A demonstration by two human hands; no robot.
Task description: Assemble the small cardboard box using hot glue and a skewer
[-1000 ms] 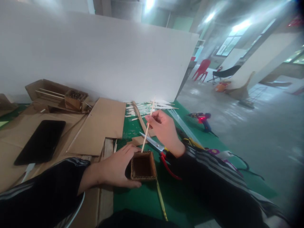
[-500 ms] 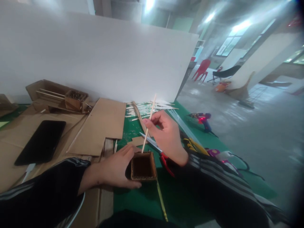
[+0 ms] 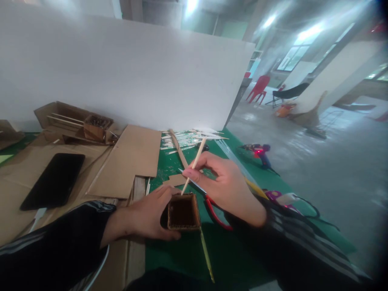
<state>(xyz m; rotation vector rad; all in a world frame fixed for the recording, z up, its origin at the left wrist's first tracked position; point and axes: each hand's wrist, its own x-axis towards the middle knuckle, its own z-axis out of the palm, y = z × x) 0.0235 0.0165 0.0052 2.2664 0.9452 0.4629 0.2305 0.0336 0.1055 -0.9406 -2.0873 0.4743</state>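
Note:
A small open-topped cardboard box (image 3: pixel 183 226) stands on the green table in front of me. My left hand (image 3: pixel 150 214) is wrapped round its left side, thumb at the near edge and fingers at the far edge. Between the thumb and fingers of my right hand (image 3: pixel 220 182) is a thin wooden stick (image 3: pixel 198 155), tilted, its lower end at the box's far rim. Whether that tip touches the cardboard I cannot tell. Scissors with red handles (image 3: pixel 216 214) lie partly under my right hand. A yellowish thin strip (image 3: pixel 206 254) extends from the box's near right corner.
Cardboard sheets (image 3: pixel 130 157) and a black phone (image 3: pixel 53 182) on a cable lie to the left. A cardboard tray (image 3: pixel 60 113) stands behind them. Wrapped sticks (image 3: pixel 188 139) lie near the white board (image 3: pixel 136 72). A red-and-blue glue gun (image 3: pixel 262 153) sits at the right.
My right hand has moved right and towards me, and the stick's upper end has come lower and tilted further right. My left hand and the box have hardly moved.

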